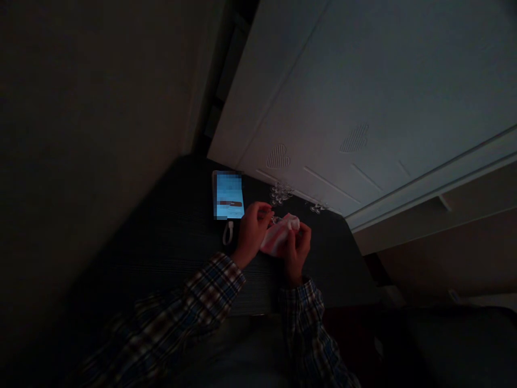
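Observation:
My right hand (298, 245) is closed on a limp pink-and-white cloth or pouch (277, 241), which I hold up by its top edge over the dark desk (161, 269). Beside it, my left hand (255, 226) has its thumb and fingers pinched together at the cloth's left side. Something small and shiny (276, 220) shows between that hand and the cloth; dim light hides its kind. Just beyond my hands lies a heap of small shiny pieces (281, 193), and a smaller heap of shiny pieces (319, 207) sits to its right.
A device with a lit screen (229, 196) lies left of my hands, with a looped white cable (228, 233) below it. At the desk's back stands a white panel (315, 108) with heart-shaped grooves. A wall (100, 108) borders the left side.

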`<state>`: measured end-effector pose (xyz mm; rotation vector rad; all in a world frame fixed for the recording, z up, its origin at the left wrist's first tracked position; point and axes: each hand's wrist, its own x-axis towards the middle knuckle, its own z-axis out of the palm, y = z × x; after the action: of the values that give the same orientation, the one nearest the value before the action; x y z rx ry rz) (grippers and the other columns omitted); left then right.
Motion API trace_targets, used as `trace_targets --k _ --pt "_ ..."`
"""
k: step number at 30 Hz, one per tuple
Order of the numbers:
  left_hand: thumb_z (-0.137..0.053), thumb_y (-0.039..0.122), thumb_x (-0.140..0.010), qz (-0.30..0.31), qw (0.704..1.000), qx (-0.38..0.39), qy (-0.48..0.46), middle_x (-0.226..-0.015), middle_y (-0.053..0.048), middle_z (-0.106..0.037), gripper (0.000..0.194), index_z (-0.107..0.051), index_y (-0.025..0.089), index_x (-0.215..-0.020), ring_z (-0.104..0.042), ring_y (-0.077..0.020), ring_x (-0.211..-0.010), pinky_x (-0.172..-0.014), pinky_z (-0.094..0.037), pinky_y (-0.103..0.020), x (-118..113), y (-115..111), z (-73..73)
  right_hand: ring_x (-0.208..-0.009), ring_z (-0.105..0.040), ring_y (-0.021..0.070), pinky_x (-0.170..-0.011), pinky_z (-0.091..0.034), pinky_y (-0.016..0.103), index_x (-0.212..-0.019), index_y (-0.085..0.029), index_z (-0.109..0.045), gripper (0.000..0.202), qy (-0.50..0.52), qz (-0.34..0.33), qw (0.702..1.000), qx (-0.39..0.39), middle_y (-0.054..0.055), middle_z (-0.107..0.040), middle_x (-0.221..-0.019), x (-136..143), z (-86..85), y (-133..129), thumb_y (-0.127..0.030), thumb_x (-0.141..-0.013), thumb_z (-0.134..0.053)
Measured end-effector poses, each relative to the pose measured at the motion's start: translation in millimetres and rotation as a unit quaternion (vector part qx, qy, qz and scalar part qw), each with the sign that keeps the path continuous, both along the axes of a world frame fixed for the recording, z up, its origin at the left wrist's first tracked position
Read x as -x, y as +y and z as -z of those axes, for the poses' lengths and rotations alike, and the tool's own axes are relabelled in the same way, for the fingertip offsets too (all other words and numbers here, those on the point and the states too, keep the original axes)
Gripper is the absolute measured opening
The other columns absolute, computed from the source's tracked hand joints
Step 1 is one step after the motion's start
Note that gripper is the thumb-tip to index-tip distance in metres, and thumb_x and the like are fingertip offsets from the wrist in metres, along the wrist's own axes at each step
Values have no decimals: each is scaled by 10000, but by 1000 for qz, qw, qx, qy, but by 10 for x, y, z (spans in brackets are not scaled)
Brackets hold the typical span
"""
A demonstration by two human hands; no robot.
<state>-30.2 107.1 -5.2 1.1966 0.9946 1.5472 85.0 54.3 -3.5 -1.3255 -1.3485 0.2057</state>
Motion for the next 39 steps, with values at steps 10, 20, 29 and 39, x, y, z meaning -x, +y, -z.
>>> trace_targets --k 10,20,29,39 --pt "-606 212 -738 77 994 -71 31 -938 -38 -603 179 -555 185 -907 -588 -165 -871 -733 -502 -292 -16 -33 -16 -795 -543 147 -714 -416 265 -986 -170 -562 243 -25 4 1000 -3 30 -588 -902 -45 -24 4 -306 -894 -383" --pt "-606 224 -739 69 996 -53 12 -891 -27 -600 172 -554 185 -897 -584 -154 -833 -749 -486 -296 -13 -49 -10 -885 -547 170 -755 -435 295 -1098 -183 -514 281 -7 -67 998 15 56 -560 -1004 -27 1 9 -316 -859 -453" --pt "-596 247 -752 69 996 -60 11 -855 -14 -598 120 -557 182 -844 -585 -147 -796 -692 -474 -258 -42 -11 19 -917 -511 176 -799 -429 325 -1015 -199 -543 219 -99 -45 994 9 48 -511 -990 -19 -67 22 -277 -810 -547" --pt "-550 314 -796 94 993 -57 51 -857 -5 -623 152 -545 209 -906 -596 -148 -787 -702 -466 -266 -23 -61 -2 -834 -539 165 -745 -436 307 -972 -182 -542 176 -95 -38 995 -3 36 -559 -917 -10 -48 -24 -273 -823 -517"
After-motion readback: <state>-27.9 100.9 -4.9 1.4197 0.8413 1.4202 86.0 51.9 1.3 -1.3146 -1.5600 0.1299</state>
